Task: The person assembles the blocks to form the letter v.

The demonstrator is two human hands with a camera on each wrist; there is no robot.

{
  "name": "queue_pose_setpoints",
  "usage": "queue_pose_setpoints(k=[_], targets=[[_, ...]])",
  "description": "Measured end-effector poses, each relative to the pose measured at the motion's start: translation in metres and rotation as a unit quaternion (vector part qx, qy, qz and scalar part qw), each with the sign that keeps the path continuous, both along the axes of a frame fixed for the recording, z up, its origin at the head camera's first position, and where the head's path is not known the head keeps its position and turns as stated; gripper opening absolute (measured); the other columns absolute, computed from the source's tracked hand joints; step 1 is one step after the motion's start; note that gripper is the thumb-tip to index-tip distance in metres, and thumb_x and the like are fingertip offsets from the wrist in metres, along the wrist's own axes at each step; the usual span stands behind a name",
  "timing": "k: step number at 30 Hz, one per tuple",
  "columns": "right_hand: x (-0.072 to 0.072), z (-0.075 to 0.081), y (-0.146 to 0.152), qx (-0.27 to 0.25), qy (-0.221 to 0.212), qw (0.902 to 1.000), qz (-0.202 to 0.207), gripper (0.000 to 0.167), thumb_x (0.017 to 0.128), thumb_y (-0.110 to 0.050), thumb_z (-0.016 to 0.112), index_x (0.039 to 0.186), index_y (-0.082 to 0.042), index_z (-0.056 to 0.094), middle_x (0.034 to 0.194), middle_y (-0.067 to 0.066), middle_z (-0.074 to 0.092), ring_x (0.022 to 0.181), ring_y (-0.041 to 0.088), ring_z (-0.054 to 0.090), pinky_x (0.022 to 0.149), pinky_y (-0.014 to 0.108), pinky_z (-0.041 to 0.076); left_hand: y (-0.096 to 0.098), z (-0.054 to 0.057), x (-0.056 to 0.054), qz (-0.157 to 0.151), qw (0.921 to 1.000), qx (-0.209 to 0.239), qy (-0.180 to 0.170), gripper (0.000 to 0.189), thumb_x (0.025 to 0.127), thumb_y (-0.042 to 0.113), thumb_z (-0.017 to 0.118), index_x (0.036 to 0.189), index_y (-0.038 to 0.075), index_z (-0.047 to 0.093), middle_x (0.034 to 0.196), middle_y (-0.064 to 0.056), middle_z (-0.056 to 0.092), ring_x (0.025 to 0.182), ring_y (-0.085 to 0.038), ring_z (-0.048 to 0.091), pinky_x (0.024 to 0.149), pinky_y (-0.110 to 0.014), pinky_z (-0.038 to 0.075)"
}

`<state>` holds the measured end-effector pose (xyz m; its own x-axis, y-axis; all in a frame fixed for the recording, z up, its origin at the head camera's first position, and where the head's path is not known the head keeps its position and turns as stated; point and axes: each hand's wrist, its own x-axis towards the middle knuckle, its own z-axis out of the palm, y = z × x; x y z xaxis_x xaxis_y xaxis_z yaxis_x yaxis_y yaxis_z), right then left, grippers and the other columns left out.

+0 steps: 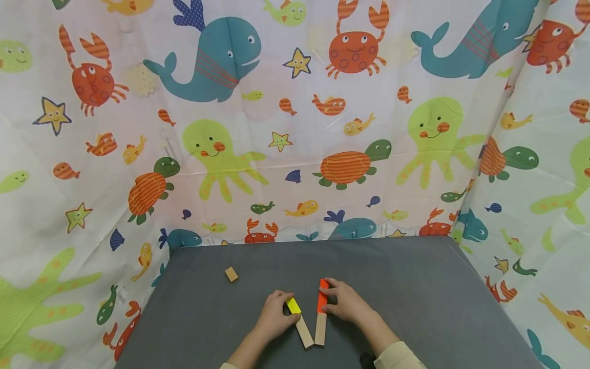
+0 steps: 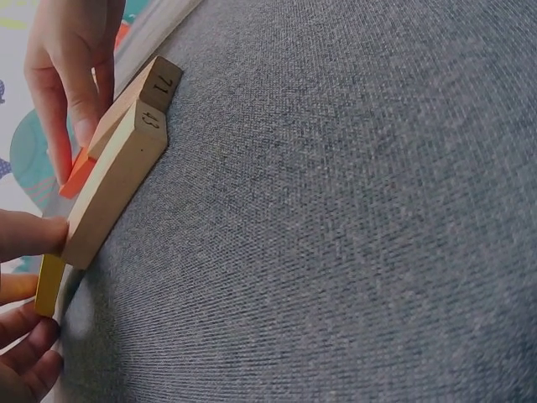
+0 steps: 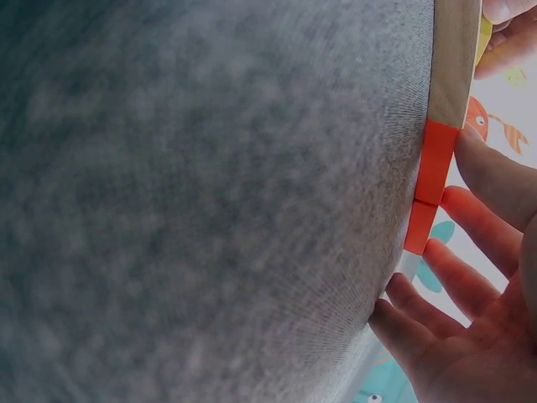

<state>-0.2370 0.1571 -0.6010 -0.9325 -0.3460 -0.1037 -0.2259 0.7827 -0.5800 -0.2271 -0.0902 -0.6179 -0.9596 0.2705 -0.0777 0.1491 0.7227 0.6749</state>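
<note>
Two plain wooden blocks lie on the grey cloth, their near ends meeting in a V. The left wooden block (image 1: 304, 333) has "43" on its end and the right wooden block (image 1: 320, 330) has "71", read in the left wrist view. At the far end of the left one, my left hand (image 1: 273, 316) pinches a yellow block (image 1: 293, 306) between thumb and fingers. Beyond the right one lie two orange-red blocks end to end: a longer orange-red block (image 3: 437, 164) and a shorter orange-red block (image 3: 420, 227). My right hand (image 1: 346, 301) holds them, thumb near the wooden joint and fingertips farther along.
A small wooden block (image 1: 231, 274) lies alone toward the back left of the grey table (image 1: 392, 271). A curtain (image 1: 286, 118) printed with sea animals hangs behind the table and along its sides. Something small and black (image 1: 367, 360) shows by the right sleeve.
</note>
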Motion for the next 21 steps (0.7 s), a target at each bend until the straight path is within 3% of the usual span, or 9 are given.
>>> queue_pose_setpoints(k=[21], targets=[[0.0004,0.0,-0.0001,0.001,0.002,1.0,0.003,0.056,0.086,-0.028,0.081,0.138,-0.014,0.064,0.155,0.014,0.044,0.141,0.042,0.042,0.112,0.063,0.038,-0.0029,-0.0033,0.0004,-0.013,0.9997,0.004,0.019,0.061,0.08,0.031,0.084,0.132,0.007,0.066,0.118,-0.006,0.061,0.111,-0.026,0.055,0.096,-0.051,0.052]])
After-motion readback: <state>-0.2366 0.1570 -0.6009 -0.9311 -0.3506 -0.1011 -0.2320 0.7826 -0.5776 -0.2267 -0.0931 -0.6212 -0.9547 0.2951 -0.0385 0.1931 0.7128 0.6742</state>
